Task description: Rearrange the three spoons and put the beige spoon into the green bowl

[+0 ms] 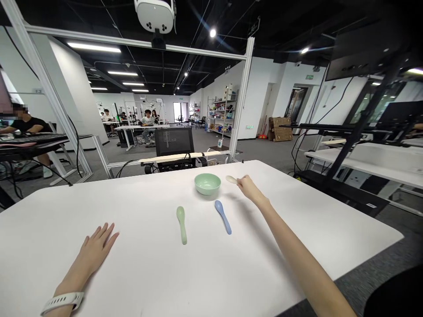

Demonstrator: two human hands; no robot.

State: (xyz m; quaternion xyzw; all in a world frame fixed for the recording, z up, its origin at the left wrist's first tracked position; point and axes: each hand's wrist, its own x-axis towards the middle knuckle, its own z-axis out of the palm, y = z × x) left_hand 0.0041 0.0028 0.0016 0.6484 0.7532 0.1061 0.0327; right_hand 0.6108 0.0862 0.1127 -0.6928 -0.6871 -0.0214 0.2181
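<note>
We log our right hand (248, 187) with fingers pinching the cream spoon (231, 179) just right of the green bowl (207, 183), left hand (95, 246) flat, released, on the counter (297, 211) well short of the bowl; judged step: spoon pick-up, next needing a level lift.

Mint-green bowl (207, 183), green spoon (181, 224), blue spoon (223, 216), cream spoon (231, 179), white table (148, 273).

An open-plan office lab: people (147, 119) seated at white desks (140, 127), a black mesh chair (174, 143), metal storage shelves (222, 113). A silver aluminium frame (246, 101) carries a white headset (155, 15).
</note>
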